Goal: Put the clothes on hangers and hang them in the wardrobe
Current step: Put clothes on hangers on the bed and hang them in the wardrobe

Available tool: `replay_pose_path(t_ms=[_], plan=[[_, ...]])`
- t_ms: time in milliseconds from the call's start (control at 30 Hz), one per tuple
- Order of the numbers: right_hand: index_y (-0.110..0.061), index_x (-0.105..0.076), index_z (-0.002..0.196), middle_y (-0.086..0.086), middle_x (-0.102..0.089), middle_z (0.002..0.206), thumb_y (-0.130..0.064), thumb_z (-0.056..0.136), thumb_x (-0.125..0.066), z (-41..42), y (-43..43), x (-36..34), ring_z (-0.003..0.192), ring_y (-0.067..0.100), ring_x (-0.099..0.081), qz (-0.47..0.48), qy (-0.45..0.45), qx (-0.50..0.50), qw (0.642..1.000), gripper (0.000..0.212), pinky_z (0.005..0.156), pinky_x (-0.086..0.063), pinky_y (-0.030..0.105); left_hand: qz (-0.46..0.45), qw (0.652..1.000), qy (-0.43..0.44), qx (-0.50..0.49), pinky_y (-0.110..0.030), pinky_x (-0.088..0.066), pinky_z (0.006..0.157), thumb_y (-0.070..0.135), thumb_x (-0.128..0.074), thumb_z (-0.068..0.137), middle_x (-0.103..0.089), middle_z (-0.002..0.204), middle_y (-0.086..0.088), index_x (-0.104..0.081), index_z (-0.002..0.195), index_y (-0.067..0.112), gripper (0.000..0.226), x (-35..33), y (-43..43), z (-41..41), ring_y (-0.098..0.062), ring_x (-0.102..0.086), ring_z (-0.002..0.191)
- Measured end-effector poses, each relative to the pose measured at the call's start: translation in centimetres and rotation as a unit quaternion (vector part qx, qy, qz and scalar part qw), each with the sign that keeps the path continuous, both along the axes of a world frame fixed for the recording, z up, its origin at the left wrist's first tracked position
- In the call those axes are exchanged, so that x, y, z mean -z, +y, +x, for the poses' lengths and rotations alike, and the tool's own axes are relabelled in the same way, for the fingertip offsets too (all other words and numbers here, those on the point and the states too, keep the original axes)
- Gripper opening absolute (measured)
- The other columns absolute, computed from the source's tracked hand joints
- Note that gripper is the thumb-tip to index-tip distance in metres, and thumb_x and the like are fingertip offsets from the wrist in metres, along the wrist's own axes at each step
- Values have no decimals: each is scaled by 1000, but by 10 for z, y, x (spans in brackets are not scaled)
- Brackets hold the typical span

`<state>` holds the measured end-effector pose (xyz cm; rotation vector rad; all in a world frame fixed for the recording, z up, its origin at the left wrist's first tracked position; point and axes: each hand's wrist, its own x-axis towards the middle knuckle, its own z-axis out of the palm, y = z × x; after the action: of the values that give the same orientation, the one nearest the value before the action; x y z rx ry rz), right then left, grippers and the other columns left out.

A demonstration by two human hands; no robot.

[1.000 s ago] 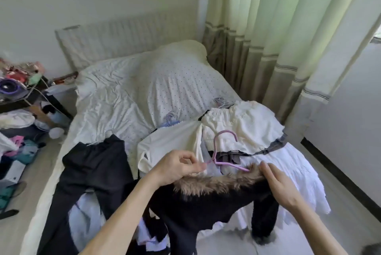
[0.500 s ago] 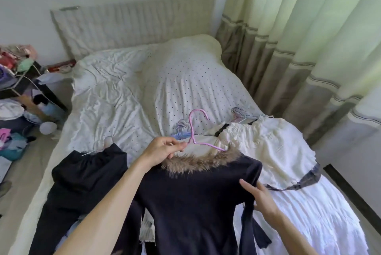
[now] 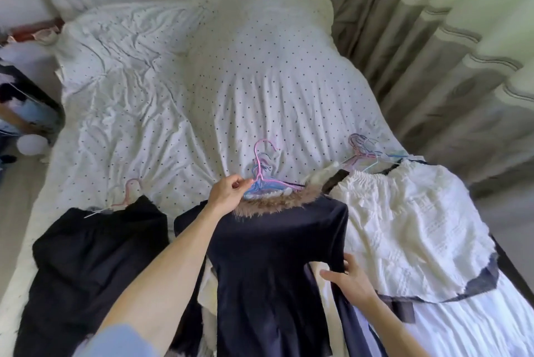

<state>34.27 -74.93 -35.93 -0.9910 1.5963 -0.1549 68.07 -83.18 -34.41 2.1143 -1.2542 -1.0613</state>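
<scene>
A dark navy dress (image 3: pixel 268 270) with a brown fur collar (image 3: pixel 277 203) hangs on a pink hanger (image 3: pixel 261 158) above the foot of the bed. My left hand (image 3: pixel 228 192) pinches the hanger at the collar and holds the dress up. Lower right, my right hand (image 3: pixel 348 278) grips the end of the dress's short sleeve. A black garment (image 3: pixel 89 258) on a pink hanger (image 3: pixel 130 192) lies at the left. A cream white top (image 3: pixel 404 226) lies at the right. No wardrobe is in view.
The bed (image 3: pixel 202 82) has a white dotted sheet. Several loose hangers (image 3: pixel 364 151) lie by the cream top, and blue ones (image 3: pixel 265 183) lie under the collar. Striped curtains (image 3: pixel 448 39) hang at the right. A cluttered side table (image 3: pixel 23 102) stands at the left.
The dress has been lifted and spread out, hanging from the hanger. My right hand went from the collar down to the sleeve end. The view moved closer over the bed.
</scene>
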Motion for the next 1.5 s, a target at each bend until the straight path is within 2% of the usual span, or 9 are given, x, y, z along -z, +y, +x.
replay_pose_path(t_ms=[200,367,500,667,800,967,1167,1367,1500], plan=[[-29,-27,151,2,-39,154,-40,73,-76,15,-13,45,136,25,-45,71,61,-44,995,92,107,-38,35,20,999,-29,-25,-33,-33,58,56,-55,95,-55,69,4,-52,72,21,41,73,-46,16,-20,-53,72],[-28,-21,153,-7,-52,134,-15,85,-65,29,-28,78,107,13,-54,38,106,-97,989,82,86,-44,24,69,996,-51,-20,-32,-34,60,59,-51,95,-54,70,7,-51,72,24,42,130,-85,31,-22,-55,77],[-27,-13,157,-3,-26,161,-17,92,-54,40,-30,106,135,21,-46,-33,152,-179,971,77,102,-41,25,132,986,-101,11,-35,-48,78,51,-45,100,-67,103,-2,-63,107,17,39,175,-89,31,-29,-62,97],[-25,-2,159,-6,9,166,-10,92,-59,45,-21,114,136,22,-40,-63,175,-213,959,89,82,-40,17,35,988,-132,-74,-44,-48,97,36,-54,98,-58,130,-9,-53,134,15,42,192,-41,26,-30,-54,121],[-30,-16,156,-7,-31,157,-14,84,-67,36,-5,112,138,17,-40,-67,152,-150,975,90,94,-39,23,2,961,-191,-201,-52,-43,103,38,-51,98,-45,143,-16,-40,143,15,52,191,65,14,-37,-46,126],[-13,-17,155,10,-33,156,-32,88,-68,16,24,101,142,27,-36,16,210,-135,968,87,109,-37,38,184,930,-146,-282,-58,-44,91,47,-48,99,-39,145,-20,-29,148,20,59,184,206,-6,-46,-50,119],[-8,-33,142,16,-51,137,-38,92,-64,-4,58,93,120,34,-52,71,256,-206,942,67,85,-43,37,372,918,-41,-130,-47,-52,84,47,-50,98,-64,117,-12,-6,153,40,71,163,285,-8,-36,-63,102],[-10,-29,145,17,-51,135,-45,95,-56,-6,85,93,120,35,-53,52,278,-238,929,66,83,-42,38,456,873,-171,-35,-45,-39,103,28,-60,92,-42,143,-13,2,155,39,90,149,308,-21,-34,-46,127],[-11,-30,143,19,-50,131,-45,96,-53,-9,100,93,112,38,-54,50,273,-233,932,62,86,-47,43,451,878,-156,-52,-39,-47,85,18,-56,92,-63,112,-6,6,156,35,90,148,331,-27,-27,-60,102]])
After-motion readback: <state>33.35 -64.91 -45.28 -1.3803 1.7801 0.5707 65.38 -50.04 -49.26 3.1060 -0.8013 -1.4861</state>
